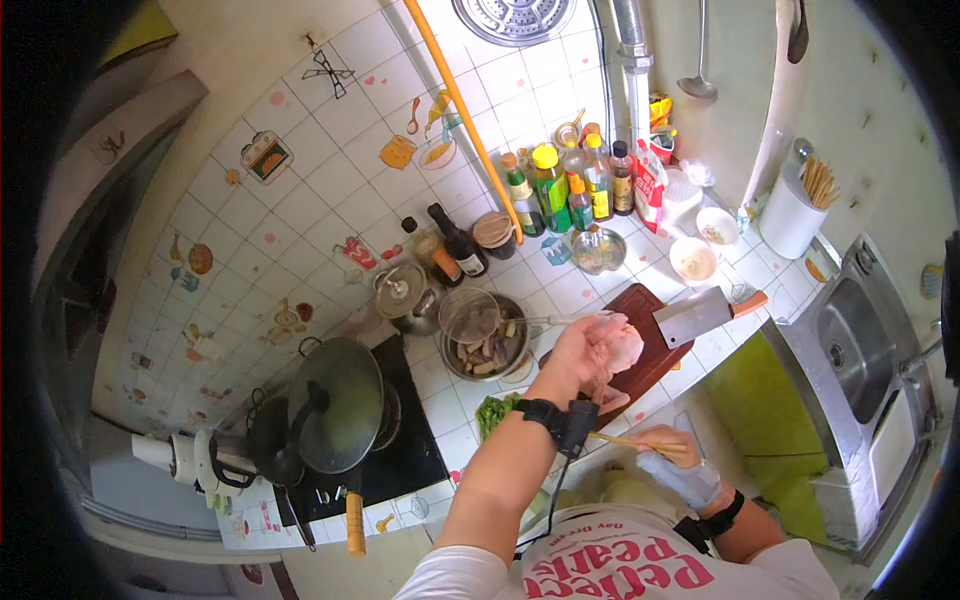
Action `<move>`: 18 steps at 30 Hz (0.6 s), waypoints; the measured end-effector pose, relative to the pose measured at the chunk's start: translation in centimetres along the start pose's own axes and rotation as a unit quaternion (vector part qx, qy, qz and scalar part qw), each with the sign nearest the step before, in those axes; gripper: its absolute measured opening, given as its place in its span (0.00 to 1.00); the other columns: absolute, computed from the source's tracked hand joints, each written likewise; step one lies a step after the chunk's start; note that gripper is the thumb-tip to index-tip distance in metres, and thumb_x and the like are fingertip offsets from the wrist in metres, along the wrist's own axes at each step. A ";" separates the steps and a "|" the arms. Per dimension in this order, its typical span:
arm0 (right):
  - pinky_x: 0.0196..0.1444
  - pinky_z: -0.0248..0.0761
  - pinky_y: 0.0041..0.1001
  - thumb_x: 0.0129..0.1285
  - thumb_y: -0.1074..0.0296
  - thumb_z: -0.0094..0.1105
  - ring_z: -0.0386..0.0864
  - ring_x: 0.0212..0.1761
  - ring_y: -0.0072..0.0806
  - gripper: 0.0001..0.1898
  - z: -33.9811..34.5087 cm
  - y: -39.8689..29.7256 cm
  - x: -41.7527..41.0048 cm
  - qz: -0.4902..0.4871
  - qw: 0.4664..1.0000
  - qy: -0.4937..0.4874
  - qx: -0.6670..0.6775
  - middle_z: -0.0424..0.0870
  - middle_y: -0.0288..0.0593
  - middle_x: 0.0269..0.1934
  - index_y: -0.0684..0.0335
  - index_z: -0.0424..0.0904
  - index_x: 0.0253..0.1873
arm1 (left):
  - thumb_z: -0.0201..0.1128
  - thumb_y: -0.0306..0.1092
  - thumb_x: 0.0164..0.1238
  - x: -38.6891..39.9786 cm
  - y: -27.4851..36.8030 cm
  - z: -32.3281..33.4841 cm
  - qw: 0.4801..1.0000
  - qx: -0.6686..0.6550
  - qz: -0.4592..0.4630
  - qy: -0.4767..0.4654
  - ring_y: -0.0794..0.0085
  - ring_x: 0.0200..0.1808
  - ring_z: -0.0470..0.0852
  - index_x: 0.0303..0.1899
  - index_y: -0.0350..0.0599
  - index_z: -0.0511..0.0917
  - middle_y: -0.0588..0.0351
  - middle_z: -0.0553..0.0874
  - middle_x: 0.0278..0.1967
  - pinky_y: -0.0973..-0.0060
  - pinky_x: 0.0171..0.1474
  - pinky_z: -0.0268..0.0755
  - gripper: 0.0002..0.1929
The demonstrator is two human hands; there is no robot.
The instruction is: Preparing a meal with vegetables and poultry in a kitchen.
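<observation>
My left hand [586, 346] is raised over a dark red-brown cutting board [643, 300], holding a pale pink piece of what looks like raw poultry [624, 346]. A wire strainer [469, 315] lies across a metal pot [517, 304] containing cut, purple-skinned pieces, probably eggplant. Its pale handle reaches my left hand; whether my fingers touch it is hidden. Near the counter's front edge, my right hand [671, 442] grips wooden chopsticks [616, 438]. Clear plastic, apparently a glove, bunches around that wrist. A cleaver [694, 318] with a wooden handle rests on the board's right end.
Left of the pot, a lidded wok [337, 405] sits on a black cooktop [420, 450]. Leafy greens [495, 414] lie beside my left forearm. Sauce bottles [553, 187], a metal bowl [598, 250] and small bowls [694, 260] line the back. A sink [855, 352] is at right.
</observation>
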State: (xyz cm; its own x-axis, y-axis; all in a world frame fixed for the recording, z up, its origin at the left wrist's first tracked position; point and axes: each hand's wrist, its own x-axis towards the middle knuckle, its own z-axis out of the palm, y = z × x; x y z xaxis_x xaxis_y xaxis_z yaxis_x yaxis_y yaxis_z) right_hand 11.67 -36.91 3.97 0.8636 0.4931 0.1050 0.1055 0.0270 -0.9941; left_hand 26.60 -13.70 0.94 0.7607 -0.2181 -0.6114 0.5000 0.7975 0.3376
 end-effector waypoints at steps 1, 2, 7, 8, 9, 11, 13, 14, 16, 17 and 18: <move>0.42 0.75 0.28 0.61 0.75 0.68 0.82 0.38 0.30 0.08 -0.2 0.0 0.0 0.002 1.000 -0.008 -0.013 0.86 0.46 0.38 0.67 0.84 0.45 | 0.53 0.33 0.73 -0.3 0.2 -0.2 1.000 -0.001 -0.005 0.000 0.67 0.35 0.84 0.55 0.41 0.76 0.48 0.87 0.45 0.76 0.34 0.81 0.14; 0.42 0.75 0.28 0.61 0.75 0.68 0.82 0.39 0.30 0.08 -0.4 0.0 0.1 0.005 0.999 -0.018 -0.025 0.86 0.46 0.38 0.67 0.83 0.45 | 0.56 0.35 0.73 -1.4 1.1 -1.3 0.999 0.019 0.009 -0.031 0.70 0.34 0.83 0.55 0.41 0.77 0.49 0.86 0.46 0.78 0.32 0.78 0.15; 0.44 0.74 0.29 0.62 0.74 0.67 0.82 0.40 0.29 0.08 -1.0 1.0 0.5 0.004 0.999 -0.032 -0.029 0.85 0.45 0.39 0.67 0.83 0.45 | 0.60 0.40 0.74 -13.0 3.6 -5.0 0.980 0.159 0.111 -0.042 0.75 0.30 0.78 0.57 0.40 0.77 0.52 0.86 0.42 0.82 0.28 0.70 0.18; 0.44 0.74 0.29 0.62 0.73 0.67 0.81 0.41 0.29 0.08 -0.8 1.2 0.9 -0.015 0.999 -0.032 -0.029 0.85 0.45 0.39 0.67 0.82 0.45 | 0.61 0.40 0.73 -15.4 3.6 -6.6 0.971 0.193 0.131 -0.056 0.76 0.29 0.77 0.57 0.39 0.77 0.53 0.86 0.41 0.83 0.28 0.68 0.18; 0.44 0.74 0.29 0.62 0.73 0.67 0.81 0.41 0.29 0.08 -0.6 1.5 1.2 -0.009 0.999 -0.038 -0.026 0.85 0.45 0.39 0.67 0.82 0.45 | 0.62 0.40 0.73 -17.7 3.3 -8.3 0.960 0.227 0.149 -0.068 0.77 0.29 0.76 0.57 0.39 0.77 0.55 0.86 0.39 0.83 0.28 0.67 0.18; 0.47 0.74 0.28 0.62 0.73 0.66 0.81 0.43 0.28 0.09 -0.5 1.7 2.1 -0.054 0.994 -0.043 -0.086 0.85 0.45 0.41 0.68 0.82 0.46 | 0.64 0.38 0.71 -22.0 2.0 -11.4 0.945 0.297 0.135 0.018 0.80 0.27 0.73 0.56 0.38 0.78 0.55 0.85 0.38 0.84 0.29 0.64 0.18; 0.51 0.73 0.27 0.63 0.74 0.65 0.81 0.46 0.27 0.10 0.4 -0.2 3.6 0.014 0.996 -0.076 -0.052 0.85 0.45 0.42 0.68 0.81 0.48 | 0.65 0.36 0.70 -25.2 0.4 -15.2 0.946 0.304 0.109 0.023 0.81 0.27 0.72 0.55 0.38 0.79 0.56 0.85 0.37 0.84 0.29 0.63 0.17; 0.51 0.73 0.27 0.64 0.73 0.65 0.81 0.45 0.27 0.10 0.9 0.5 4.1 0.000 0.996 -0.079 -0.041 0.84 0.45 0.42 0.68 0.81 0.49 | 0.65 0.34 0.69 -26.2 -0.5 -16.8 0.945 0.317 0.083 0.016 0.82 0.27 0.71 0.54 0.38 0.80 0.56 0.85 0.36 0.84 0.30 0.62 0.16; 0.47 0.73 0.27 0.64 0.73 0.64 0.80 0.42 0.27 0.09 2.5 0.1 5.5 -0.031 0.996 -0.073 -0.035 0.84 0.44 0.40 0.67 0.82 0.48 | 0.65 0.33 0.69 -27.6 -2.2 -19.5 0.949 0.305 0.061 0.046 0.83 0.27 0.70 0.53 0.38 0.80 0.57 0.85 0.36 0.85 0.30 0.61 0.15; 0.47 0.73 0.27 0.64 0.73 0.64 0.80 0.42 0.27 0.09 3.3 0.5 6.1 -0.026 0.996 -0.078 -0.039 0.84 0.44 0.40 0.67 0.82 0.48 | 0.65 0.32 0.69 -28.0 -2.9 -20.4 0.950 0.301 0.038 0.070 0.83 0.27 0.69 0.53 0.38 0.80 0.57 0.85 0.36 0.85 0.30 0.61 0.14; 0.46 0.73 0.27 0.64 0.73 0.65 0.80 0.40 0.28 0.09 4.1 1.4 6.7 -0.066 0.992 -0.085 -0.063 0.84 0.43 0.39 0.67 0.82 0.47 | 0.65 0.30 0.69 -28.1 -3.4 -20.6 0.948 0.304 0.044 0.089 0.83 0.27 0.70 0.52 0.39 0.81 0.58 0.86 0.36 0.85 0.30 0.61 0.13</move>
State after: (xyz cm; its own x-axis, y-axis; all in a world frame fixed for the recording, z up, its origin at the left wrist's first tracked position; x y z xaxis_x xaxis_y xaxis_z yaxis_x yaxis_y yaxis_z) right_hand 15.62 -30.03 3.14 0.7443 0.6315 0.2173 0.2821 -0.0023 -0.9594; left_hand -5.02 1.31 2.19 0.7554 -0.0244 -0.6548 0.6252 0.3258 0.7092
